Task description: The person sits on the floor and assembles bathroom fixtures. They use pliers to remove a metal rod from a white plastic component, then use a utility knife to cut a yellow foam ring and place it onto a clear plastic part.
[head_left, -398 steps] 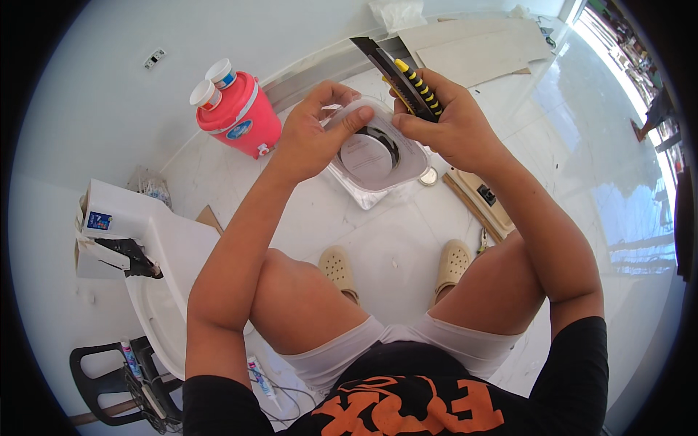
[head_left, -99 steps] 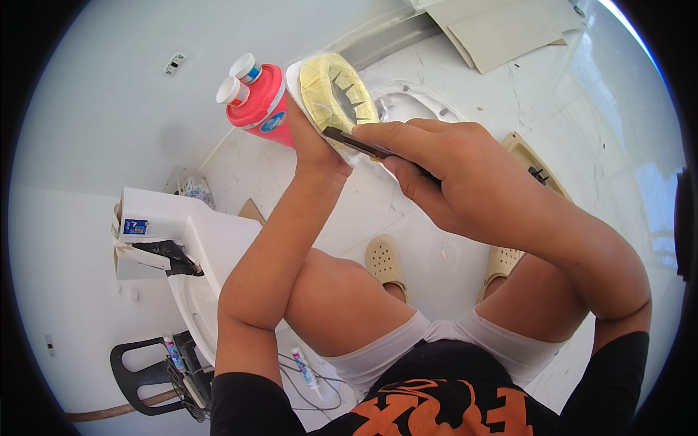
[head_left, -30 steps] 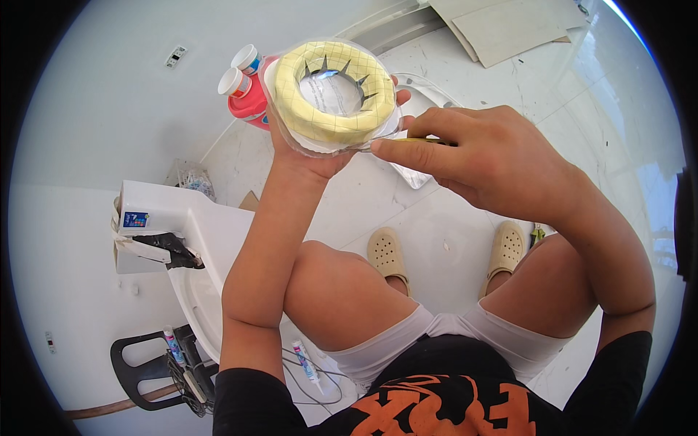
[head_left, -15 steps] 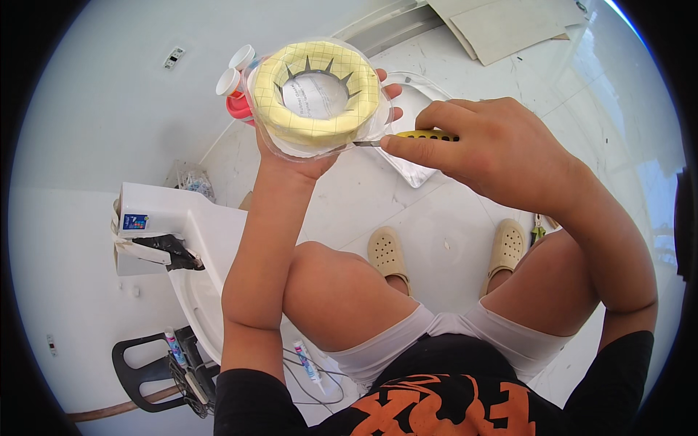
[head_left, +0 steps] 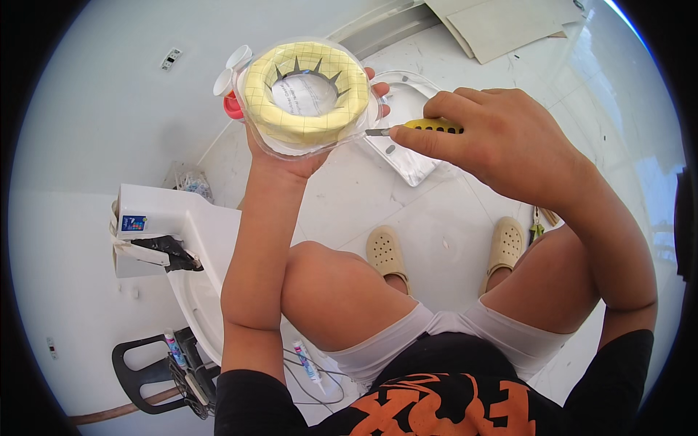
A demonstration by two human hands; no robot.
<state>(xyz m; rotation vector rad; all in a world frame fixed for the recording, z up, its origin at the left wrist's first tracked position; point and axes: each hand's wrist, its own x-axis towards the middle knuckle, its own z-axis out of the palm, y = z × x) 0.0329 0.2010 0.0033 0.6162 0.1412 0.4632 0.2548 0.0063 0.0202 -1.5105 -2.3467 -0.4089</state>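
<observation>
A yellow ring-shaped seal (head_left: 309, 129) with a grid pattern and dark spikes around its hole sits in a clear plastic package (head_left: 294, 154). From beneath, my left hand (head_left: 309, 167) holds the package up; its fingertips show past the right side, while the palm is mostly hidden. My right hand (head_left: 502, 149) is closed around a yellow utility knife (head_left: 436, 126) with dark holes along its body. The knife's blade points left and lies at the package's right rim; whether it cuts into the plastic I cannot tell.
White cups and a red lid (head_left: 233, 106) stand beyond the package. A white ceramic fixture (head_left: 211, 225) is left of my arm. On the floor are a white tray-like piece (head_left: 414, 171), cardboard sheets (head_left: 502, 33), a sealant tube (head_left: 309, 363) and green-handled pliers (head_left: 536, 229).
My left hand and the package have shifted slightly left. The knife blade has moved a little right and farther away, along the package's right rim.
</observation>
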